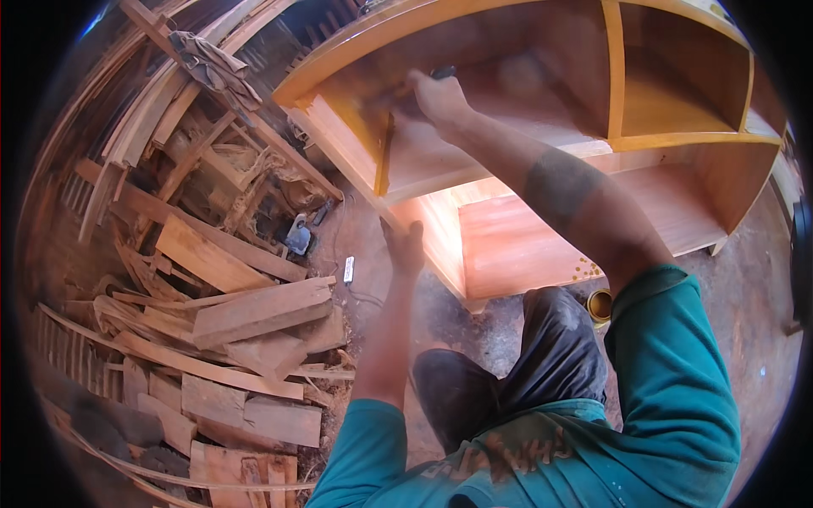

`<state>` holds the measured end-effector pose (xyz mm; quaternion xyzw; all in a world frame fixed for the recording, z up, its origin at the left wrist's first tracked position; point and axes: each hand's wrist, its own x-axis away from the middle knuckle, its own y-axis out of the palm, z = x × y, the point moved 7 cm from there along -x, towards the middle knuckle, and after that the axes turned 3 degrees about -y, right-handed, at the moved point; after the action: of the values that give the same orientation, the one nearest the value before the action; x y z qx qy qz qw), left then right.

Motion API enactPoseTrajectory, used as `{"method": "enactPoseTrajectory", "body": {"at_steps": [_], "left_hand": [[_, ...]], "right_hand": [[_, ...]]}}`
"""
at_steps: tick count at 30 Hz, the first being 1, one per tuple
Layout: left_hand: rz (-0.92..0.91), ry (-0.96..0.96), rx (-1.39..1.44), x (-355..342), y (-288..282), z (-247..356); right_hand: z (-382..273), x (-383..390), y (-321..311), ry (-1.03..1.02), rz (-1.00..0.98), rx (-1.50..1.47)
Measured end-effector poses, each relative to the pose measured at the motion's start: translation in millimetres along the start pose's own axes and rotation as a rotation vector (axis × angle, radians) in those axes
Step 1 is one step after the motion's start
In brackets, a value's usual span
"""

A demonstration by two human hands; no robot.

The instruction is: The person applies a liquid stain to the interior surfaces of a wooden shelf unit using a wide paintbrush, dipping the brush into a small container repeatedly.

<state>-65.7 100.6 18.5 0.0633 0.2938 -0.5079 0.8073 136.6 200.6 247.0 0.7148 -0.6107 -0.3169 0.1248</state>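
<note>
A large wooden cabinet (542,245) with yellow-painted edges lies on its back in front of me. My right hand (436,97) reaches into its upper left compartment, shut on a paintbrush (423,80) whose dark handle end sticks out above my fingers. The brush is against the inner wall near the yellow front edge. My left hand (405,245) grips the cabinet's lower left edge, steadying it. I am crouched, my knees in dark shorts below the cabinet.
A heap of scrap wood planks and offcuts (229,322) fills the left side. A small yellow paint tin (599,305) stands on the dirt floor by my right knee. A small white object (348,269) and a metal tool (298,235) lie near the pile.
</note>
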Motion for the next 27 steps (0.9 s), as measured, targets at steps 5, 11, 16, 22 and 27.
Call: {"method": "enactPoseTrajectory", "body": {"at_steps": [5,11,16,22,27], "left_hand": [[0.021,0.104,-0.083,6,-3,17],[0.014,0.098,-0.213,6,-1,41],[0.045,0.088,-0.2,9,-4,33],[0.026,0.068,-0.254,6,-7,29],[0.041,0.033,-0.13,4,6,44]], "right_hand": [[-21,9,18,0.06,-0.202,-0.096],[-4,52,-1,-0.26,-0.36,0.421],[-61,78,38,0.006,-0.209,-0.311],[-19,93,2,0.087,-0.408,0.156],[-44,67,17,0.006,-0.198,-0.271]]}}
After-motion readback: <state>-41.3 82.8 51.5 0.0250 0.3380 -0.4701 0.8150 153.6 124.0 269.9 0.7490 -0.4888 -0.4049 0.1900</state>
